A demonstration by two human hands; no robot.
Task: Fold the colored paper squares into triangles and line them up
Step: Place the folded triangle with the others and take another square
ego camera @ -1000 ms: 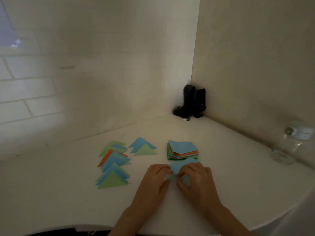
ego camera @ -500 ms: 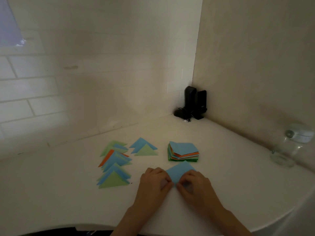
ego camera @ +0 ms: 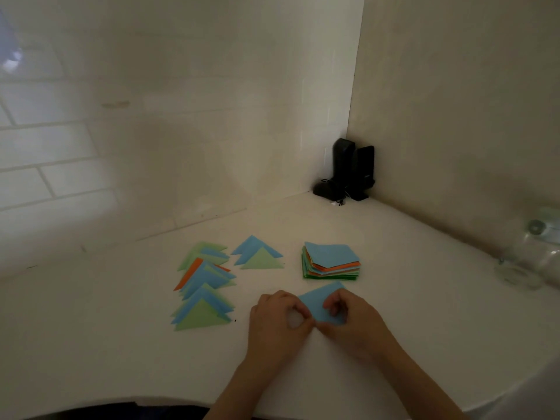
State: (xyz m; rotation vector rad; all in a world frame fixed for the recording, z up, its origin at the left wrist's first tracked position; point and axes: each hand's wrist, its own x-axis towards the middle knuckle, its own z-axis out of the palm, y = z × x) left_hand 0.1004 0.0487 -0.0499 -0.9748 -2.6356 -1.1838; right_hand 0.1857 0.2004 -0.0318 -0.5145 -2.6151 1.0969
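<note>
Both hands work one blue sheet [ego camera: 318, 306] lying on the white counter [ego camera: 424, 298] just in front of the person: the right hand [ego camera: 353, 324] has its fingers curled down onto the sheet's near right part, pinching it, and the left hand [ego camera: 277, 318] curls thumb and fingers at the sheet's near left corner, so the paper seems held from both sides; this looks like the way to bring one corner across to the opposite one and keep the edges matched before creasing, though whether the fold is already closed is hidden under the fingers. The sheet sits just near of the stack of unfolded squares [ego camera: 331, 263], which is kept within easy reach of the right hand. To the left, well clear of the working spot, the long row of folded triangles [ego camera: 203, 291] overlaps point over point, with a short second row [ego camera: 259, 256] beside it, probably so each new triangle can be slid into line. In the far corner stand black speakers [ego camera: 351, 168], out of the way
</note>
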